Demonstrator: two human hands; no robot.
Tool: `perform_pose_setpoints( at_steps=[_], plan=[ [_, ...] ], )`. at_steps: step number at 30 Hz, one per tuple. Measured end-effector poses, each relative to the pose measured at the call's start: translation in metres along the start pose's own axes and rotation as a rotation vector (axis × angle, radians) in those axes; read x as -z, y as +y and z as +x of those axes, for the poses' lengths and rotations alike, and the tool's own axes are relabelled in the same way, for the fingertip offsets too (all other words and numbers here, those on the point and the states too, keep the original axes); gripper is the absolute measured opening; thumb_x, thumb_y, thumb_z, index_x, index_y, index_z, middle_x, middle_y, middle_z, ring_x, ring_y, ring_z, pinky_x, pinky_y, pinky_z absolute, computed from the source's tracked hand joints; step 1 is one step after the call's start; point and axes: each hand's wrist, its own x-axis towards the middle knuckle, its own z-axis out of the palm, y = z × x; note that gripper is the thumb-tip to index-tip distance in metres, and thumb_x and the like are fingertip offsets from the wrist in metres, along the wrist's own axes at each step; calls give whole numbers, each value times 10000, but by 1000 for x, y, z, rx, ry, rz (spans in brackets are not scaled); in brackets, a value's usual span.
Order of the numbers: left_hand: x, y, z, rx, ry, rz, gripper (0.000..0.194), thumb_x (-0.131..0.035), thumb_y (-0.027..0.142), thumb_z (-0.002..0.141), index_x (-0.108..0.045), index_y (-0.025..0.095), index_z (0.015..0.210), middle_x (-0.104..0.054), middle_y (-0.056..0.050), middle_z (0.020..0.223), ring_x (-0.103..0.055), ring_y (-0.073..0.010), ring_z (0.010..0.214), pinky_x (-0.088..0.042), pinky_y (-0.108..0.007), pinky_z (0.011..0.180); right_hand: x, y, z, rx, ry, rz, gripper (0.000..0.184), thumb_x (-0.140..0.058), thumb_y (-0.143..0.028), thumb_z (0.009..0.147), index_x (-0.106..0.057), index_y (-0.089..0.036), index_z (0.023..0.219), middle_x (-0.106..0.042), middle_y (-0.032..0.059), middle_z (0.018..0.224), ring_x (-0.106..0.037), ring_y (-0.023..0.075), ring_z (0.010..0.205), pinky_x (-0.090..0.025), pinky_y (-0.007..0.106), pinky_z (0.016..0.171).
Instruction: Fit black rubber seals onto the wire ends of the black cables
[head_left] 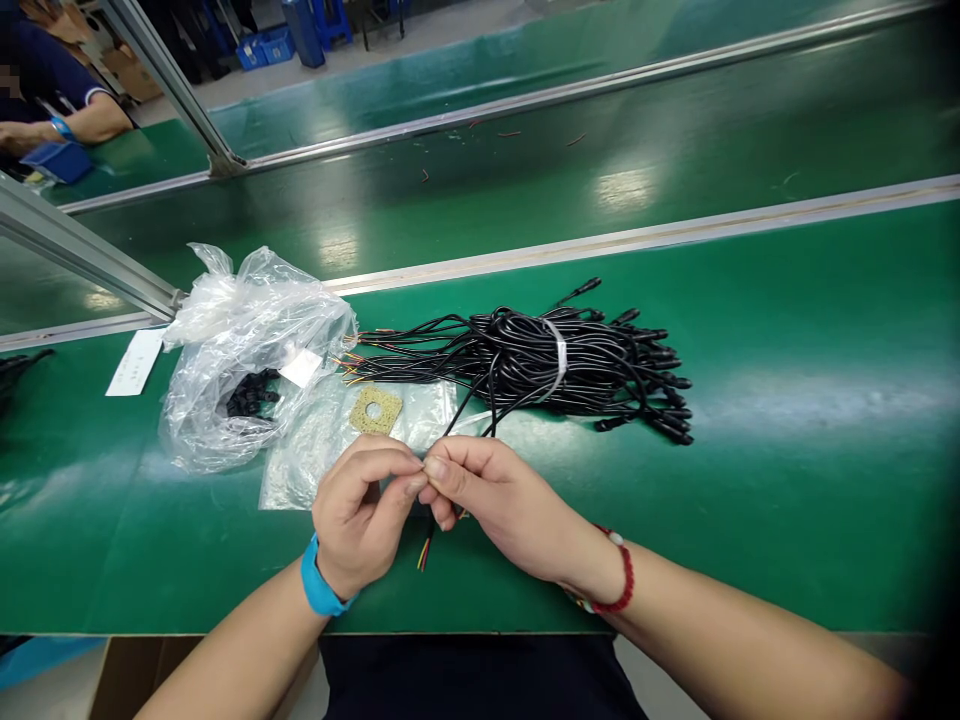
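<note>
My left hand [366, 515], with a blue wristband, has its thumb and forefinger closed in a pinch. Its fingertips meet those of my right hand [487, 490], and whatever small piece lies between them is hidden. My right hand is closed around black cable, with two strands running up behind it to a large bundle. Below the fingers hangs a stripped cable end [425, 553] with red, yellow and dark wires. Another coloured wire tip shows under the right hand. The cable bundle [525, 355] lies ahead, tied with a pale band, bare wires at left and black connectors at right.
Left of the bundle are a clear plastic bag [217, 400] with small black parts, a flat bag [289, 475], a yellowish sponge [361, 412] and a paper label [135, 362]. A metal post [90, 250] rises at left. Another person's arm [97, 118] rests across the line.
</note>
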Motion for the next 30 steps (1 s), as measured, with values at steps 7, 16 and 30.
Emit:
perform_pose_setpoints(
  at_steps=[7, 16, 30],
  plan=[
    [-1, 2, 3, -22, -4, 13, 152, -595, 36, 778, -617, 173, 841, -600, -4, 705, -573, -115, 651, -478, -240, 567, -3, 2, -2, 109, 48, -103, 380, -566, -515, 830, -558, -160, 692, -529, -22, 629, -483, 78, 584, -435, 210, 575],
    [3, 6, 2, 182, -25, -132, 165, -582, 92, 812, -629, 189, 936, -604, -18, 788, -584, -117, 714, -490, -217, 601, 5, 1, 2, -16, -81, 65, 384, -635, -498, 780, -581, -133, 673, -535, -37, 567, -481, 51, 514, -412, 187, 525],
    [33, 6, 26, 79, -467, -82, 174, -594, 52, 799, -683, 148, 913, -676, -50, 767, -627, -126, 692, -517, -245, 623, 14, -7, 7, -287, -198, -22, 414, -713, -506, 691, -606, -110, 634, -554, -36, 549, -504, 38, 490, -395, 164, 496]
  ],
)
